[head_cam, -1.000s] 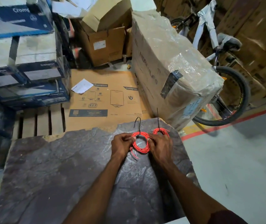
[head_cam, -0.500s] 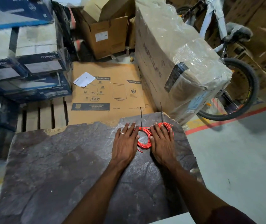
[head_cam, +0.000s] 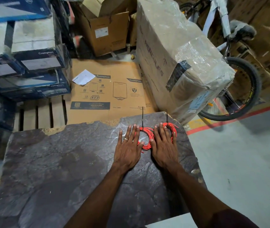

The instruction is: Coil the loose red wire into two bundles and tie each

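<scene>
Lying flat near the far right corner of the dark, mottled work surface (head_cam: 62, 162), the red wire forms 2 round bundles side by side, each a ring of several thin, bright loops. The left bundle (head_cam: 149, 134) sits between the hands, a short loose end poking out at its near side; the right bundle (head_cam: 174, 130) lies just beside it, closer to the corner. A thin black tie rises nearly upright from the far side of each: the left tie (head_cam: 142, 119) and the right tie (head_cam: 167, 117). Both hands are spread flat, palms down, fingers straight. The left hand (head_cam: 127, 150), wearing a ring (head_cam: 125, 139), has its index finger and thumb over the left bundle's left side. The right hand (head_cam: 163, 148) covers much of the right bundle, its thumb touching the left bundle's right side. The surface's ragged far edge runs just beyond the bundles, and its right edge is near the right bundle, with grey floor (head_cam: 246, 162) past it. The surface stretches wide to the left of the hands and toward the person. A flat carton (head_cam: 108, 92), a wrapped box (head_cam: 180, 55) and a bicycle (head_cam: 249, 89) stand beyond the far edge.
</scene>
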Demonstrator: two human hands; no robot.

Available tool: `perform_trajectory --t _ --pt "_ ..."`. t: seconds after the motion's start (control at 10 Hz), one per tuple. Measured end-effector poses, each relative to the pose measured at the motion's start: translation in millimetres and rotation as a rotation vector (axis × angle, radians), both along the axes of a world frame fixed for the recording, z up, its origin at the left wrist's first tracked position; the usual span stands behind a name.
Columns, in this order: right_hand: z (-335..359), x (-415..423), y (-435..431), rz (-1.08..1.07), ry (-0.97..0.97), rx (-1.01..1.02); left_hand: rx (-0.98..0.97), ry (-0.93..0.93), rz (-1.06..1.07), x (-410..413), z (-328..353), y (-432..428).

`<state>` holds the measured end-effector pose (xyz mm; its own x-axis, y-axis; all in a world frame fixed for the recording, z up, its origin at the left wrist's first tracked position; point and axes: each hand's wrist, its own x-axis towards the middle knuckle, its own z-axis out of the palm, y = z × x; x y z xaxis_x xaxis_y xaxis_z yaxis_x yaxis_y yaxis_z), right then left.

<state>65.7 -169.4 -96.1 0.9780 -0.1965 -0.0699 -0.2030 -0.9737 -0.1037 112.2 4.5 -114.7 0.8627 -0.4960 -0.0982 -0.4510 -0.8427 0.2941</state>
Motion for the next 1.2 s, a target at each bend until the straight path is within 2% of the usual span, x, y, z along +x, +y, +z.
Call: perform_trajectory --t 0.3,0.7,1.2 --pt "3 -3 -14 0.088 0.045 0.028 -0.007 -0.008 0.027 -3 -3 -7" --pt "1 -5 -18 0.098 0.113 0.097 0.033 0.005 0.078 2 -4 -22" --pt "24 -4 -10 0.094 0.079 0.093 0.014 0.055 0.099 1 29 -10"
